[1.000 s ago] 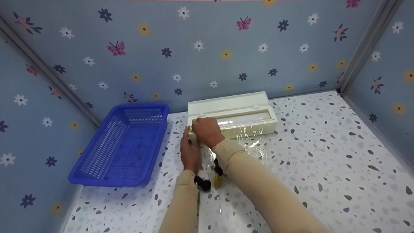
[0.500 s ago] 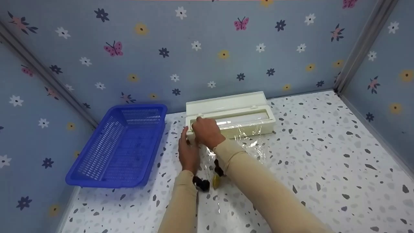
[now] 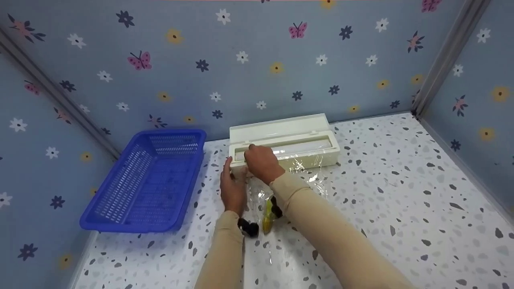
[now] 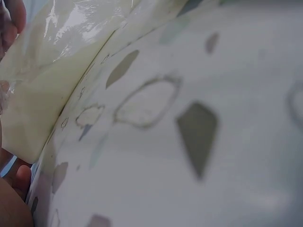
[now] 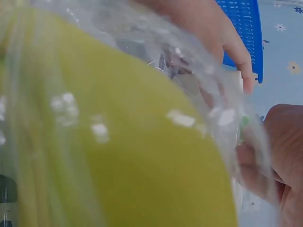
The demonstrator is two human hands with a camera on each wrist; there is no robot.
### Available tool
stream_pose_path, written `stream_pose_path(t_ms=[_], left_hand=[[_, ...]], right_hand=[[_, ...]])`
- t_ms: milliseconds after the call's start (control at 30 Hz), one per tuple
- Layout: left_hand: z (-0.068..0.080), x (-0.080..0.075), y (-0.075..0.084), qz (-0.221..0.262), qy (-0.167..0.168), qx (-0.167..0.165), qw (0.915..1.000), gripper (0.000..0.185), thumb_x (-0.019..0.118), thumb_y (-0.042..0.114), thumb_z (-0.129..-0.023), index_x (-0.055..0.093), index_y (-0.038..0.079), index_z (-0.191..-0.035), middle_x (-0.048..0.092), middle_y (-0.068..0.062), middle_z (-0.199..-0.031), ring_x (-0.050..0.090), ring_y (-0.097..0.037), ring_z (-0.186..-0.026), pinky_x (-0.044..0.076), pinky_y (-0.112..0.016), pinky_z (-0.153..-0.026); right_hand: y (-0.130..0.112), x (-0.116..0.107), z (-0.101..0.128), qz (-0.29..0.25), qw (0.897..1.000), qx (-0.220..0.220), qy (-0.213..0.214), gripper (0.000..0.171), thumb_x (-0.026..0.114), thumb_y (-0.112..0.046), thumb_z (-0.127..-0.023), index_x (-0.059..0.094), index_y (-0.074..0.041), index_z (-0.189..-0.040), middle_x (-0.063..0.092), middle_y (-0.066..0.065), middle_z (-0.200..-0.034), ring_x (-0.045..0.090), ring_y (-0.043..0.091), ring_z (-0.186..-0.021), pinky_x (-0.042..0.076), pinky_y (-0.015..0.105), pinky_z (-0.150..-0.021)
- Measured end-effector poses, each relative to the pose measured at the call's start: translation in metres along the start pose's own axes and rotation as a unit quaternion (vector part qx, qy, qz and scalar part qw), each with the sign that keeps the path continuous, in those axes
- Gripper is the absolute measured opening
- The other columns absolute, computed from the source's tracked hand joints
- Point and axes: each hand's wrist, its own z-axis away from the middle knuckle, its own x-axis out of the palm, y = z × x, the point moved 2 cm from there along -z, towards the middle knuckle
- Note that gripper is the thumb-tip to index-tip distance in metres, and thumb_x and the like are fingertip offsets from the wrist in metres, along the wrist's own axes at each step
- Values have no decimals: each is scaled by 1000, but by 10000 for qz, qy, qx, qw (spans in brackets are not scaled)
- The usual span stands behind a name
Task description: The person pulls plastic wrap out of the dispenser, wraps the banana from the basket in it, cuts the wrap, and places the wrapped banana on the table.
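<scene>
A cream cling film dispenser (image 3: pixel 309 161) stands against the back wall, its lid raised and a film roll inside. My left hand (image 3: pixel 233 192) holds its left end, fingers along the side. At its front edge, near the left end, my right hand (image 3: pixel 263 162) has curled fingers pinching a small green slide cutter (image 5: pixel 245 124), mostly hidden in the head view. Clear cling film (image 3: pixel 319 186) hangs over the front and spreads onto the table. Under or within the film lies a smooth yellow-green, fruit-like thing (image 3: pixel 267 218), large and blurred in the right wrist view.
A blue perforated plastic basket (image 3: pixel 160 188) stands to the left of the dispenser. The speckled white table (image 3: pixel 401 192) meets flower-patterned walls (image 3: pixel 277 48) at the back and both sides. Black wrist cameras (image 3: pixel 249 228) sit on both wrists.
My right hand has slid a little to the right along the dispenser's front edge. More of the yellow-green thing shows beside the right wrist. The left hand keeps its place on the dispenser.
</scene>
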Motion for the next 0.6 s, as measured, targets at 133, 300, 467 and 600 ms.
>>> stream_pose_path(t_ms=[133,300,467,600], left_hand=[[0,-1,1,48,-30,-32,10000,63,60,52,-97,34,42,-154,46,3,-145,51,-18,-122,45,-42,-98],[0,-1,0,123,-9,-55,9999,66,59,55,-96,34,40,-155,47,2,-146,51,-20,-124,44,-44,-100],[0,0,-2,228,-55,-54,9997,67,59,59,-95,34,41,-155,44,4,-148,48,-18,-129,41,-42,-104],[0,0,-2,273,-75,-1,9996,66,59,59,-95,34,40,-154,46,2,-145,50,-18,-126,42,-42,-103]], right_hand=[[2,0,0,15,10000,17,-66,15,62,-10,-96,77,-6,-93,68,12,-92,68,27,-76,59,41,-63],[6,0,1,97,9999,42,-132,17,61,-9,-95,78,-10,-96,69,11,-93,67,26,-81,58,42,-63],[9,0,2,203,9997,46,-141,15,63,-11,-95,78,-10,-95,68,11,-93,67,26,-83,58,42,-64],[10,0,4,203,9997,83,-127,14,64,-12,-95,78,-9,-95,68,12,-93,66,26,-85,59,41,-65]])
